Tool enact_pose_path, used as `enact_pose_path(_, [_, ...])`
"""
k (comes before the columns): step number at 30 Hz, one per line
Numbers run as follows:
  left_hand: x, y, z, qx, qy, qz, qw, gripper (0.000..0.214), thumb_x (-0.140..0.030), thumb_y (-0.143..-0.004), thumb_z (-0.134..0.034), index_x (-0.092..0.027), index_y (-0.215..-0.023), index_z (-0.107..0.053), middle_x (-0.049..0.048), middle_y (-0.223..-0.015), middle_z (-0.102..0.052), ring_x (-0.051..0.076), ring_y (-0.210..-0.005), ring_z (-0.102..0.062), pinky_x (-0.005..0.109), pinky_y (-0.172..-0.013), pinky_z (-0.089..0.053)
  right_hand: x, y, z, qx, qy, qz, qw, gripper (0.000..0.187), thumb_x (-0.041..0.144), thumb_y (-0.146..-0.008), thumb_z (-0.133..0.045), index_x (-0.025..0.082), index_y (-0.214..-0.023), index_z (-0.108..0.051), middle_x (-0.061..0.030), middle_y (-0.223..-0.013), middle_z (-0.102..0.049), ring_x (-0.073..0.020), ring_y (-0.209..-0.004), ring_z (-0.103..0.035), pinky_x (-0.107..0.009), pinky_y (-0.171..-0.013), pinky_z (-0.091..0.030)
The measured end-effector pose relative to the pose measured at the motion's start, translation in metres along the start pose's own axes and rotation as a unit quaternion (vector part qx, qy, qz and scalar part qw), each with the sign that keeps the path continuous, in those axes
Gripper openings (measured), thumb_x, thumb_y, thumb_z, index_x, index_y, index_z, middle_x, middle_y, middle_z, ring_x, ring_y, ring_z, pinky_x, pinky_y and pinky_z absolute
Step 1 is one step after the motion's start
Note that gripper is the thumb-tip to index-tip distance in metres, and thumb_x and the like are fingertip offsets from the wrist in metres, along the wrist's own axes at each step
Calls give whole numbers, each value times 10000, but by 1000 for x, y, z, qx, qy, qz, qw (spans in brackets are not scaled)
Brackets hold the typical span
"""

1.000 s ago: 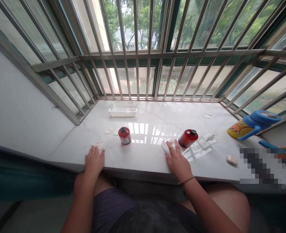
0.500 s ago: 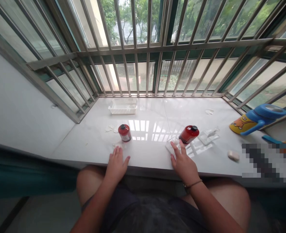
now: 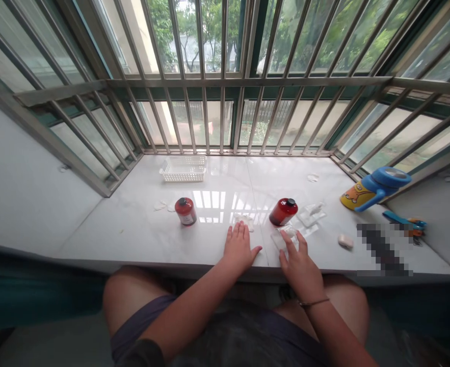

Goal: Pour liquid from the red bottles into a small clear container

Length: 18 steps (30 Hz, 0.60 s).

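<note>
My left hand [image 3: 240, 247] lies flat on the white sill [image 3: 133, 234] with fingers spread, its fingertips at a small pale pad [image 3: 243, 220]. My right hand [image 3: 299, 260] rests flat beside it, fingers on a clear plastic packet [image 3: 284, 237]. A red bottle with a black cap [image 3: 283, 211] lies tilted just beyond the right hand. A second red bottle [image 3: 185, 211] stands upright further left.
A white slotted basket [image 3: 183, 169] sits at the back near the window bars. More clear packets [image 3: 311, 214] and pale pads [image 3: 159, 206] lie scattered. A blue and yellow cup [image 3: 375, 188], a small white case [image 3: 345, 240] and scissors [image 3: 404, 220] sit right.
My left hand slid right along the sill's front, from left of the upright bottle to beside the right hand, pushing a pale pad along. My right hand drew the clear packet towards the sill's edge.
</note>
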State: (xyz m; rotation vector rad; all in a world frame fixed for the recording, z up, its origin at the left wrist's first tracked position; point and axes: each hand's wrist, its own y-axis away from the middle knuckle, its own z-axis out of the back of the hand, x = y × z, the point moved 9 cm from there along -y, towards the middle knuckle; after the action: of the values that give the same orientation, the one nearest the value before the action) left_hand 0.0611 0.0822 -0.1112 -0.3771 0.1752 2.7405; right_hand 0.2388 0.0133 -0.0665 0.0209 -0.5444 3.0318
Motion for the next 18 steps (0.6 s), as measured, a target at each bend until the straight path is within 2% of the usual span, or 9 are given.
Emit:
enact_pose_path(2, [7,-14,6,-5,-9,22,1000,858,-667,-1077,-361,-65,-1688,-365,199,-1785,-276,338,-1681,-265,560,-1390,-157,-4,2,1,0,3,-4,1000,771,307,-1023,-632,359,-1714,-294,-192,-1683,-407,-199,-786,-774,-270,-490,-555])
enact_pose_path(5, [41,-13,19,-9,-39,95,995,800,-611,-1090,-383,-71,-1680,-390,216,-1768,-310,352,-1667,-299,554,-1385,-168,-4,3,2,-2,3,-6,1000,760,303,-1025,-625,349,-1712,-303,-193,-1693,-399,-209,-800,-780,-286,-516,-579])
enact_pose_path(7, [69,4,27,-9,-64,144,987,780,-577,-1092,-406,-59,-1674,-397,232,-1764,-308,365,-1661,-309,559,-1377,-193,-4,3,2,-4,2,-8,1000,741,304,-1027,-621,332,-1705,-324,-198,-1700,-392,-207,-791,-778,-291,-525,-584])
enact_pose_path(10, [89,41,34,-14,-84,128,988,706,-520,-1108,-381,-85,-1663,-426,220,-1747,-361,354,-1637,-369,575,-1353,-257,-4,3,0,-8,2,-12,1000,687,310,-1031,-613,307,-1678,-383,-199,-1708,-386,-205,-785,-777,-290,-530,-579])
enact_pose_path(14, [85,76,28,2,-88,90,992,780,-593,-1090,-401,-60,-1659,-421,231,-1745,-362,379,-1636,-363,581,-1343,-280,-4,3,-2,-15,-6,-22,1000,657,328,-1022,-622,301,-1652,-433,-196,-1711,-378,-209,-767,-775,-295,-501,-562])
enact_pose_path(16, [74,76,22,12,-77,82,994,859,-653,-1070,-413,-29,-1661,-400,252,-1750,-331,402,-1647,-328,587,-1347,-265,-3,3,-3,-19,-14,-27,999,657,322,-1019,-623,298,-1649,-437,-199,-1715,-370,-214,-779,-776,-294,-498,-559])
enact_pose_path(18, [55,62,16,18,-55,64,996,908,-699,-1057,-400,-29,-1670,-380,253,-1759,-307,403,-1660,-296,589,-1355,-238,-2,3,-3,-21,-23,-26,999,659,313,-1023,-611,291,-1655,-423,-207,-1720,-359,-226,-818,-783,-296,-522,-573])
